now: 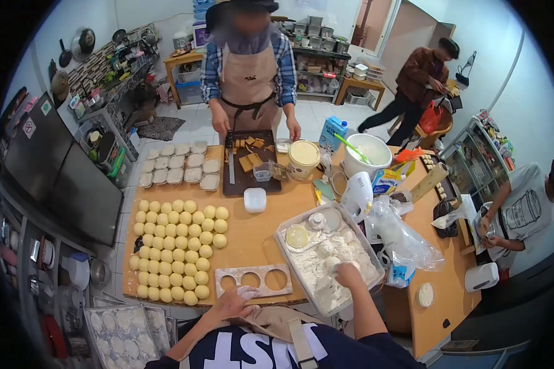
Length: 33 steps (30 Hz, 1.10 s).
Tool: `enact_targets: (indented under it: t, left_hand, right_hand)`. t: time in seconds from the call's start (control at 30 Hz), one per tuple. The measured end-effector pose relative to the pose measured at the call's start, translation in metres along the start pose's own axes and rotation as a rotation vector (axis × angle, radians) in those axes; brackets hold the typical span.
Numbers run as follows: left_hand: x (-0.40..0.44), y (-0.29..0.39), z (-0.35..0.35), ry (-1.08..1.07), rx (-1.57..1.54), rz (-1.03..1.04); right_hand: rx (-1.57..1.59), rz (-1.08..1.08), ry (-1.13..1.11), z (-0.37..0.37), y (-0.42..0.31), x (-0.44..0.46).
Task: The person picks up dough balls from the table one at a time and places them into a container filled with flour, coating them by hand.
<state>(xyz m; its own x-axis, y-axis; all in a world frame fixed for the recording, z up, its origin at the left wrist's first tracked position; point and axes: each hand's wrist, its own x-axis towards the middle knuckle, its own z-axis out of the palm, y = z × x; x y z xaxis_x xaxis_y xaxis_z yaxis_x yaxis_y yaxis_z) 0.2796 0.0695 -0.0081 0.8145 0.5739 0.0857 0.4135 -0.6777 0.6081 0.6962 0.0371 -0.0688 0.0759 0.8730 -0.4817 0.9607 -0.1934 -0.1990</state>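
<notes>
White powder meets the right hand inside a pale rectangular plastic tub; the left hand is beside a floury 3-holed board (both grips unclear). Bare tan tabletop opens beyond the board; the powder looks lumpy.

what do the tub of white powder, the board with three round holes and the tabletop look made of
Powder tub: probably plastic, as its thin, pale walls look faintly translucent. Holed board: possibly wood, matte, though its blotchy whitish surface leaves that open. Tabletop: wood or wood-look laminate, judging by its smooth tan finish with a soft sheen.
</notes>
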Motion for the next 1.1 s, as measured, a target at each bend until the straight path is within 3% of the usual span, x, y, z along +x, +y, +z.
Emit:
enact_targets:
  t: [0.03, 0.17, 0.23, 0.3, 0.37, 0.4, 0.47, 0.63, 0.7, 0.77, 0.83, 0.93, 1.1]
  left_hand:
    - [-0.006, -0.004, -0.004, 0.020, -0.002, -0.004]
    - [-0.035, -0.022, -0.024, 0.074, 0.018, -0.031]
    - [-0.055, -0.035, -0.033, 0.121, 0.026, -0.054]
    - [-0.075, -0.047, -0.039, 0.195, 0.020, -0.078]
    - [-0.093, -0.052, -0.056, 0.071, 0.005, -0.158]
    - [-0.101, -0.053, -0.064, 0.010, -0.011, -0.193]
    - [-0.123, -0.052, -0.073, 0.149, -0.044, -0.285]
    - [-0.178, -0.052, -0.079, 0.389, 0.010, -0.385]
    - [-0.203, -0.047, -0.086, 0.430, -0.055, -0.484]
    - [-0.229, -0.042, -0.088, 0.473, -0.052, -0.591]
    - [-0.255, -0.041, -0.079, 0.522, -0.047, -0.694]
    - [-0.292, -0.031, -0.067, 0.621, 0.006, -0.784]
    - [-0.335, -0.021, -0.040, 0.714, -0.018, -0.887]
  right_hand:
    - [0.012, -0.095, -0.083, -0.030, -0.034, -0.022]
    - [0.120, -0.018, 0.218, 0.020, -0.020, -0.001]
    - [0.057, 0.028, 0.079, 0.015, -0.010, 0.009]
    - [0.071, 0.040, 0.218, -0.028, -0.040, -0.012]
    - [0.094, 0.150, 0.129, -0.067, -0.061, -0.010]
    - [0.062, 0.189, 0.268, -0.075, -0.073, -0.006]
    - [-0.087, 0.173, 0.421, -0.089, -0.106, 0.018]
    - [0.174, -0.623, 0.480, -0.093, -0.302, 0.081]
    - [0.341, -0.755, 0.115, -0.076, -0.404, 0.089]
    - [0.225, -1.116, 0.017, -0.030, -0.482, 0.113]
    - [0.137, -1.270, 0.000, 0.001, -0.554, 0.111]
    - [-0.021, -1.279, -0.066, 0.044, -0.635, 0.121]
    - [-0.340, -1.234, -0.097, 0.093, -0.697, 0.139]
